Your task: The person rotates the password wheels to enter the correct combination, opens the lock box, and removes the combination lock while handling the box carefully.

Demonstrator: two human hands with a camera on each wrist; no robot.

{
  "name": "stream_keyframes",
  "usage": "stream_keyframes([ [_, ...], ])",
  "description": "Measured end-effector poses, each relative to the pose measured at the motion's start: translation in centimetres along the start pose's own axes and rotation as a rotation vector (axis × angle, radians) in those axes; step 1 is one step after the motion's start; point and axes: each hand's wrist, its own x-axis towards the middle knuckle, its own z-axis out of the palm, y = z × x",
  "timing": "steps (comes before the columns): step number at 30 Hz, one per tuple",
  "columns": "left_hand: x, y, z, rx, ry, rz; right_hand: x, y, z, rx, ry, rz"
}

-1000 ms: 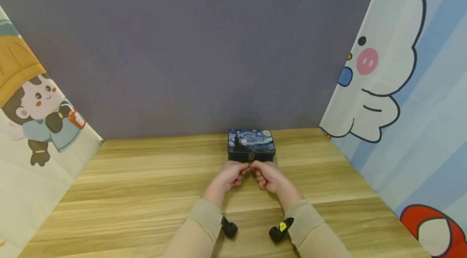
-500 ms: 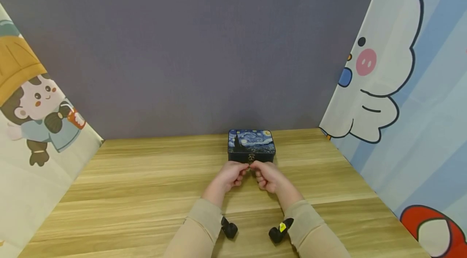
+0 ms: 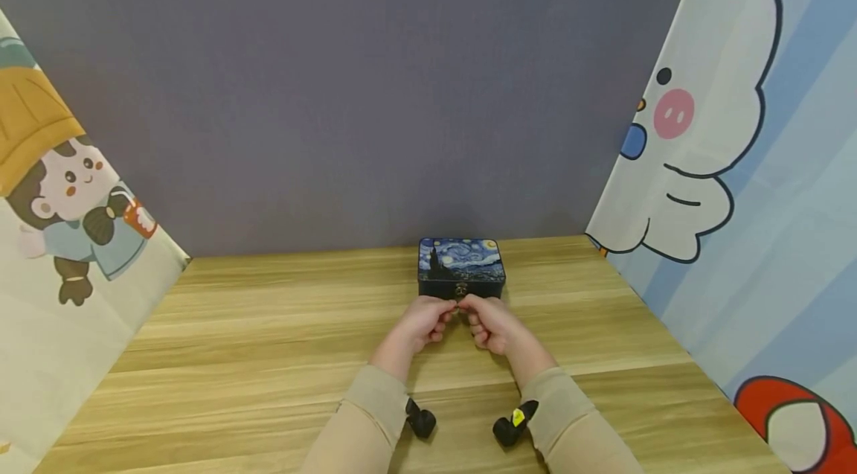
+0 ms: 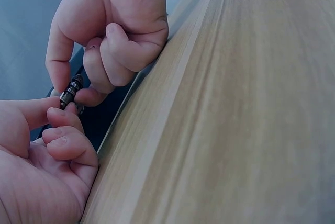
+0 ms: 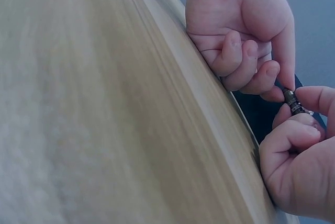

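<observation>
A small tin box (image 3: pixel 462 260) with a starry night painting on its lid stands closed at the table's back edge. Its front carries a metal clasp (image 3: pixel 461 289). Just below the clasp, a dark cylindrical combination lock (image 4: pixel 70 92) with ringed dials lies between both hands. My left hand (image 3: pixel 420 321) pinches one end with thumb and forefinger, the other fingers curled in. From the opposite side my right hand (image 3: pixel 494 324) pinches the other end of the lock (image 5: pixel 293 101). Fingertips cover parts of the lock, and whether its shackle sits in the clasp is hidden.
The box stands on a wood-grain table (image 3: pixel 268 355), close to a grey partition (image 3: pixel 375 102) behind it. Cartoon-printed sheets hang at left (image 3: pixel 87 251) and right (image 3: pixel 703 213). Black wrist cameras (image 3: pixel 420 419) sit on both sleeves.
</observation>
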Motion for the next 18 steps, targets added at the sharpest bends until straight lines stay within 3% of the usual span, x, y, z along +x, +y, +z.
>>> stream_keyframes([
  [18,0.07,0.01,0.02,0.005,0.004,-0.012,-0.23,-0.09,0.05,-0.020,0.001,0.001],
])
